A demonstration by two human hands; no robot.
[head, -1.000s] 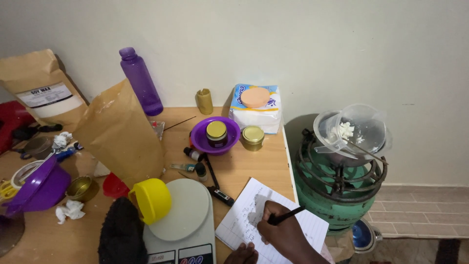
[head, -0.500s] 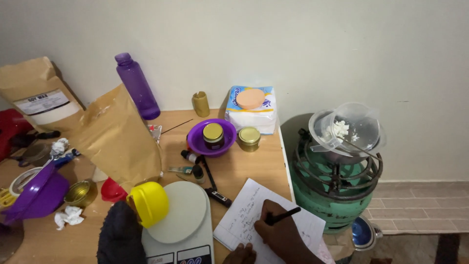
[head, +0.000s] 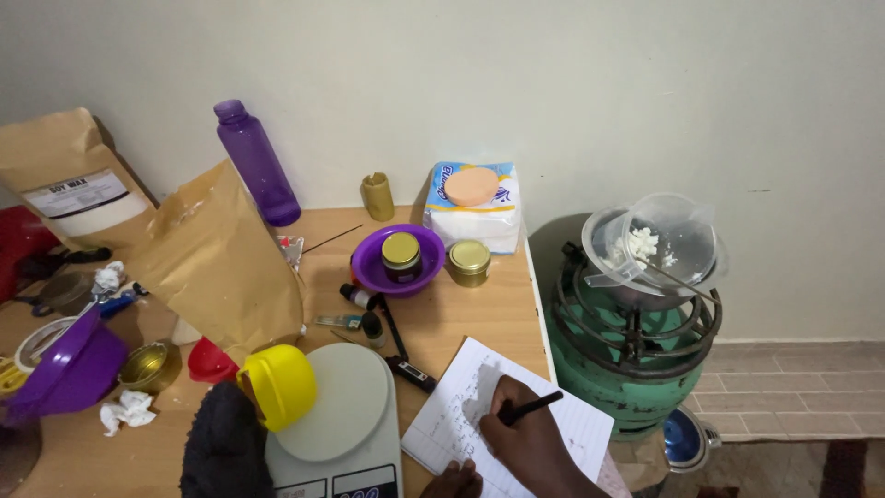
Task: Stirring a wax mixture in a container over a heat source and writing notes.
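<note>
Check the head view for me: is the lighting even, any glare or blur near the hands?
Head view: soft, dim indoor light, no harsh glare; a shadow falls on the wall behind the green gas cylinder. The right hand with the black pen on the notepad looks sharp; the left hand is cropped at the bottom edge.

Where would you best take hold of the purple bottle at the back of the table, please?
Probably round the purple bottle at mid-body, coming from the front right. It leans back against the wall, its narrow capped neck offers little grip, and the brown paper bag crowds its lower left.
</note>
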